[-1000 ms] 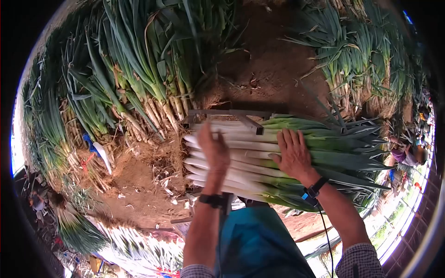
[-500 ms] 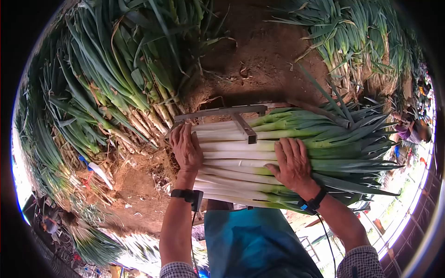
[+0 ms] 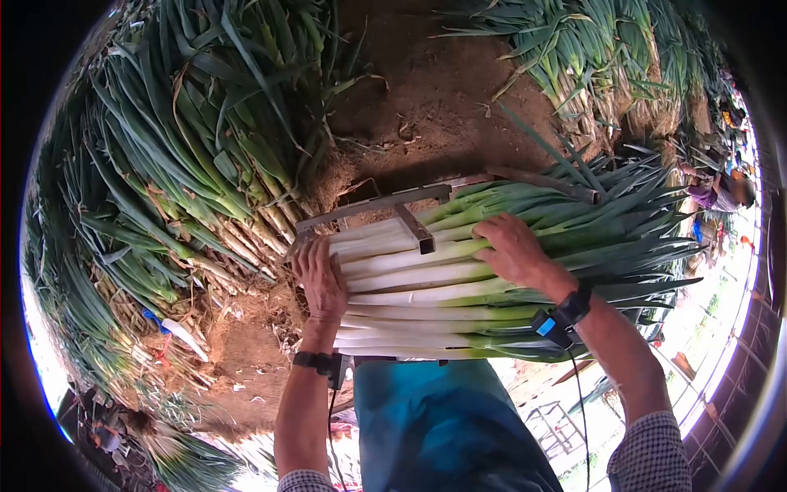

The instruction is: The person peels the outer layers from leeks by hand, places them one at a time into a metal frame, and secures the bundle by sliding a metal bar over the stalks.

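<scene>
A wide layer of large green onions (image 3: 410, 297) lies across a metal rack (image 3: 373, 205) in front of me, white shafts to the left and green leaves to the right. My left hand (image 3: 320, 275) rests open against the white root ends, fingers extended and thumb apart. Over the zone where white turns green, my right hand (image 3: 512, 250) has its fingers curled round a stalk near the upper part of the layer. A square metal tube of the rack sticks out above the white shafts. Each wrist wears a black strap with a small device and cable.
A big heap of untrimmed green onions (image 3: 188, 139) stands on the left, and another heap (image 3: 607, 66) at the upper right. Bare soil (image 3: 418, 90) lies between them. A blue apron (image 3: 443, 426) covers my lap. Another person (image 3: 725, 193) sits at the far right.
My right hand has gone from lying flat with fingers spread to curled fingers, higher on the layer. Some stalks beneath it have shifted. The left hand stays at the root ends.
</scene>
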Demonstrator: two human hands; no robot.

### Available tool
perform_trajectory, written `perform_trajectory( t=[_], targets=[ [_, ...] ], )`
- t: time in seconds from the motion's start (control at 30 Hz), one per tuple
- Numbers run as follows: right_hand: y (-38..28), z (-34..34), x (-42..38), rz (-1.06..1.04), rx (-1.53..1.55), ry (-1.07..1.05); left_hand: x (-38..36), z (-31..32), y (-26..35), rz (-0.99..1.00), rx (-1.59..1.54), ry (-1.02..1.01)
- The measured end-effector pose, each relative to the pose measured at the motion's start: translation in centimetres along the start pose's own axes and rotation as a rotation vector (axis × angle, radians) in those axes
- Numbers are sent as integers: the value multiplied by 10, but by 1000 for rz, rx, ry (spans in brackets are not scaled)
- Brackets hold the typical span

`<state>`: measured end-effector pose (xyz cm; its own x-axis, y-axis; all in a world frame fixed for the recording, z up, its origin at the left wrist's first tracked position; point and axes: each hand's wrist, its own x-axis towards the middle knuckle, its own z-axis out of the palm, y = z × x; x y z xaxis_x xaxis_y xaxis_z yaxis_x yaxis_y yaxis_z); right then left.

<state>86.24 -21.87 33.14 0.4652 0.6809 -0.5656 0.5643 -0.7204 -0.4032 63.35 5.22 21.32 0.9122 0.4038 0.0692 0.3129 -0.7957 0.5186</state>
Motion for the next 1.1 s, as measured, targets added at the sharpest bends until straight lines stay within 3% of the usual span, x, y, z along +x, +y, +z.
perform_trajectory(
  t=[0.13,0.23,0.37,0.5,0.6,0.7,0.8,0.9,1.0,1.1],
  targets=[
    [1,-18,-2,-34,13,-168,-8,-11,0,97,-56,-95],
    [5,-38,20,79,176,-448,-10,-14,-2,132,-109,-152],
    [11,-40,35,190,355,-531,-3,-17,-3,117,-200,-196],
    [5,-25,-9,-381,-202,140,0,-16,0,83,-236,-203],
    [4,-23,-17,-229,-241,173,3,-17,-1,91,-258,-187],
    [11,-27,-8,-53,20,-104,0,-11,-3,91,-252,-156],
    [7,-35,8,101,95,-303,4,-4,4,36,-134,-71],
    [5,-21,5,21,-92,-146,23,2,13,0,33,96],
    [-8,-15,-10,-112,-299,87,15,12,5,-235,-133,-156],
    [-15,-9,-17,-102,-303,195,14,14,0,-164,-93,-71]
  ],
)
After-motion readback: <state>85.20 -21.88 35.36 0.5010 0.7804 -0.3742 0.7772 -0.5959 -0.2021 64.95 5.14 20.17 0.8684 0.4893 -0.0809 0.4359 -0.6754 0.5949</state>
